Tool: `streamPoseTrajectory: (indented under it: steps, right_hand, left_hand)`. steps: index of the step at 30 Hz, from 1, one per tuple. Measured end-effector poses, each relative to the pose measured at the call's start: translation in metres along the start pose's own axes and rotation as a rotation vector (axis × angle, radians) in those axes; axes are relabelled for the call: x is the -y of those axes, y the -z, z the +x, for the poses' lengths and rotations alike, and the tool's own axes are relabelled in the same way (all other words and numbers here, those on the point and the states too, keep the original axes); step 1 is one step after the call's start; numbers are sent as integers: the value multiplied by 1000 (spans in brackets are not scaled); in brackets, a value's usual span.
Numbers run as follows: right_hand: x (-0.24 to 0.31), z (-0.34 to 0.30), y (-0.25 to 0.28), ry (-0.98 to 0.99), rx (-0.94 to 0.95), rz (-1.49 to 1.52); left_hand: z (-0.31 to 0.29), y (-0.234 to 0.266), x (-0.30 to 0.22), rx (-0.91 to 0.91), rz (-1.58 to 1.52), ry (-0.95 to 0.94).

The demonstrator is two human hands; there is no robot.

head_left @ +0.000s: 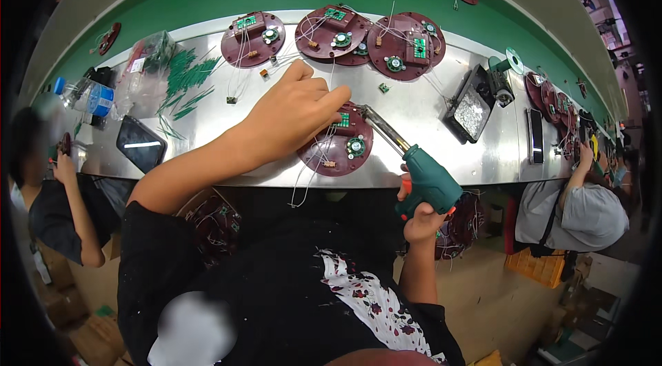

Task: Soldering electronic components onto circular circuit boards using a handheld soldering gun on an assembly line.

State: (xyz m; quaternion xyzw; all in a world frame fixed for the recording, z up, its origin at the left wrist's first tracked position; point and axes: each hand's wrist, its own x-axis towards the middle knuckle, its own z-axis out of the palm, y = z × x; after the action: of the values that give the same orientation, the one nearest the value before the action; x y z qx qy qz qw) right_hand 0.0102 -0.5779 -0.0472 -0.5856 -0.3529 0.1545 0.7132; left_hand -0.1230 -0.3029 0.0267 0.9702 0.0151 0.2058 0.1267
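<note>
My right hand (422, 222) grips a green soldering gun (433, 183). The gun's metal tip points up and left, reaching the edge of a round dark red plate (338, 159) in front of me. On that plate are a green circuit board, a small round green-and-silver part and loose white wires. My left hand (300, 109) is over the plate's upper left, its fingers curled together close to the circuit board. Whatever those fingers pinch is hidden; a thin wire shows just above them.
Similar wired plates (407, 47) line the back of the metal bench. At left lie green strips (189, 73), a phone (141, 143) and a bottle (96, 98). At right stand a black tray (471, 107), a solder spool (509, 62) and another phone (535, 135). People sit on both sides.
</note>
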Motion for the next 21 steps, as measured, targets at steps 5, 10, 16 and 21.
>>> streamPoseTrajectory:
  steps: [5,10,16,21]
  right_hand:
    - [-8,-10,12,-11,65,-87]
    - [-9,-9,13,24,138,-133]
    - [-6,-4,10,15,120,-164]
    - [-8,-2,11,-11,108,-145]
  left_hand:
    - [1,2,0,46,0,-14]
    - [-1,2,-3,21,-2,20]
    - [2,1,-2,32,-23,26]
    - [3,3,-2,55,-45,36]
